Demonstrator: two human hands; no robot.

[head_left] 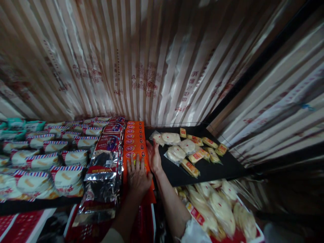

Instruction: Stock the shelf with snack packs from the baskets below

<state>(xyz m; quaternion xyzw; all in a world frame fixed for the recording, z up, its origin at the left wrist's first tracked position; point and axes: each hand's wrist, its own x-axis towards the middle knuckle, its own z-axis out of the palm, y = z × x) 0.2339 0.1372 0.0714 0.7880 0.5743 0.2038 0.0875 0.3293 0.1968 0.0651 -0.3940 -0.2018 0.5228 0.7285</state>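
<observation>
A row of overlapping orange packets (134, 138) lies on the black shelf. My left hand (139, 177) rests palm down on the near end of the row, fingers stretched and slightly apart. Along the row's right edge stands my right hand (154, 157), fingers extended, its side touching or very close to the packets. Just right of it are clear-wrapped round white flatbreads (170, 138). To the left of the orange row, dark red and black packets (107, 148) overlap in a column, with shiny silver parts showing.
White packets with striped tops (67, 179) fill the shelf's left side, with green packets (16, 125) behind. Small yellow packets (191, 167) lie on the black shelf (174, 173). Below right, a crate (259, 233) holds more wrapped flatbreads. Striped printed sheeting (152, 50) hangs behind.
</observation>
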